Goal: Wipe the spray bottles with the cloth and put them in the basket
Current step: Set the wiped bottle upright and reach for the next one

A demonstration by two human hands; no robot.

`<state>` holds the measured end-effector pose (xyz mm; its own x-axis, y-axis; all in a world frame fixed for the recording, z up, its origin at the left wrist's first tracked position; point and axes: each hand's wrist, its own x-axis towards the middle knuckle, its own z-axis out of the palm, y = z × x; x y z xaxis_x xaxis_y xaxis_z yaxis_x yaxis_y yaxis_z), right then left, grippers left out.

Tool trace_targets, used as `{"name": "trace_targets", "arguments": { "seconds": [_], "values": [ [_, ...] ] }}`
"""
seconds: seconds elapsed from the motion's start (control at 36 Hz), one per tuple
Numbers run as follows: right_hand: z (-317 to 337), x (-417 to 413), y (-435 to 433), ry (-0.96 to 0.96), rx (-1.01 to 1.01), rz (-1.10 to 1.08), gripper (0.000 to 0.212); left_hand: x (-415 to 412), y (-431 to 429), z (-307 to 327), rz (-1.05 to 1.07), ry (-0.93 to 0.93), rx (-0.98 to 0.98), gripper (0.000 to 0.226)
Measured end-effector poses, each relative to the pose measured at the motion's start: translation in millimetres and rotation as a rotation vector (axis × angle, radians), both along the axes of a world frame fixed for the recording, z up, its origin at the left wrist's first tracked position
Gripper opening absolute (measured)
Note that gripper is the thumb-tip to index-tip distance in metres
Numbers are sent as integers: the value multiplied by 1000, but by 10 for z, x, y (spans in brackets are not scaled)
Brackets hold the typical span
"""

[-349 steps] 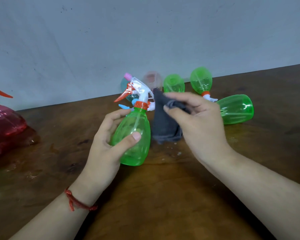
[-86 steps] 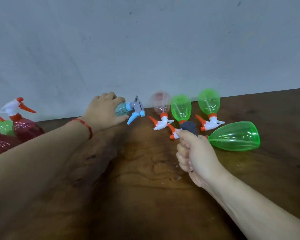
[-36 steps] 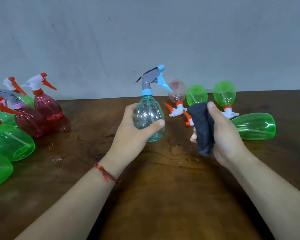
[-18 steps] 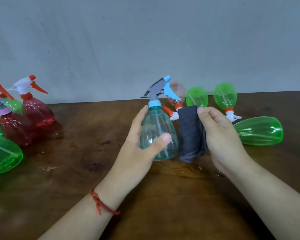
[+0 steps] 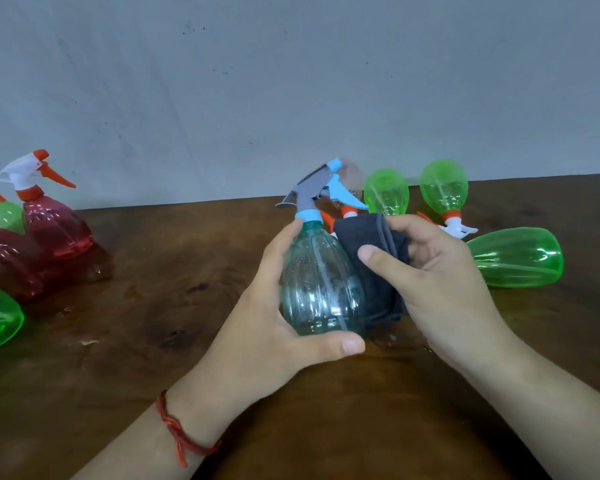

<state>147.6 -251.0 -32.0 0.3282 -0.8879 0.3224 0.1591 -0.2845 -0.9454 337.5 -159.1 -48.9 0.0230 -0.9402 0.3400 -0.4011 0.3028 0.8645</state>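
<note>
Head view, live: the teal spray bottle (image 5: 321,289) is held nearly upright over the wooden table (image 5: 187,306), gripped round its body by the left hand (image 5: 274,341), thumb under the base. The dark cloth (image 5: 371,258) is pinched in the right hand (image 5: 440,292) and pressed against the bottle's right side. A green bottle (image 5: 515,258) is laid on its side just beyond; a red bottle (image 5: 54,223) is stood far left.

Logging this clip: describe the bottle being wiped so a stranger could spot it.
On the wooden table, look centre, where the left hand holds a bottle upright against the right hand's dark cloth. It alone is teal with a grey-and-blue sprayer; the other bottles are green, red or pink.
</note>
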Motion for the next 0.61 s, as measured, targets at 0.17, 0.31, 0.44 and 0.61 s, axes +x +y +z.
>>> {"name": "trace_targets", "arguments": {
  "seconds": [0.17, 0.31, 0.44, 0.61],
  "values": [
    [-73, 12, -29, 47, -99, -137, 23, -23, 14, 4, 16, -183, -47, 122],
    [-104, 2, -1, 135, -274, -156, 34, -6, -17, -45, 2, -232, -77, 123],
    [-127, 2, 25, 240, -532, -157, 40, 30, -61, -103, 23, -256, -118, 122],
    [-162, 8, -15, 305, -535, -176, 42, 11, -44, -80, 0, -258, -142, 117]
  ]
}}
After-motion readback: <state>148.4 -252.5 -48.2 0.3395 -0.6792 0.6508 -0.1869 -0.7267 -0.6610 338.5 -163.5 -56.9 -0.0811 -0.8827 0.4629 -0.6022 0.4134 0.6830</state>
